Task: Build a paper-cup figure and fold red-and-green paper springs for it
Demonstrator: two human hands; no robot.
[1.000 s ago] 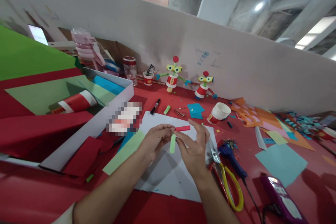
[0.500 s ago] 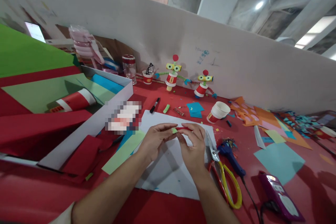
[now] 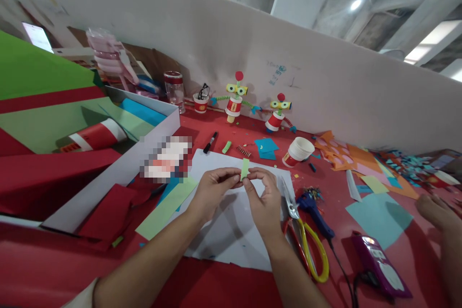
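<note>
A short light green paper strip (image 3: 245, 167) stands upright between the fingertips of both hands, over a white sheet (image 3: 231, 231). My left hand (image 3: 212, 195) pinches it near the bottom from the left. From the right, my right hand (image 3: 265, 197) pinches its lower end with thumb and fingers. Whether a red strip is tucked behind the fingers, I cannot tell. Just beyond the hands lie a green folded paper spring (image 3: 226, 147) and a red-and-green one (image 3: 244, 150). Scissors (image 3: 305, 238) with red and yellow handles rest beside my right hand.
A glue gun (image 3: 317, 214) and a purple device (image 3: 380, 264) with a cable lie right. Another person's hand (image 3: 438, 211) rests at the right edge. Two paper-cup figures (image 3: 234, 105) and stacked cups (image 3: 298, 152) stand behind. A white-walled box (image 3: 119, 173) stands left.
The green strip has turned upright between my fingertips. The red strip that stretched toward my right hand no longer shows. Another person's hand has appeared at the right edge.
</note>
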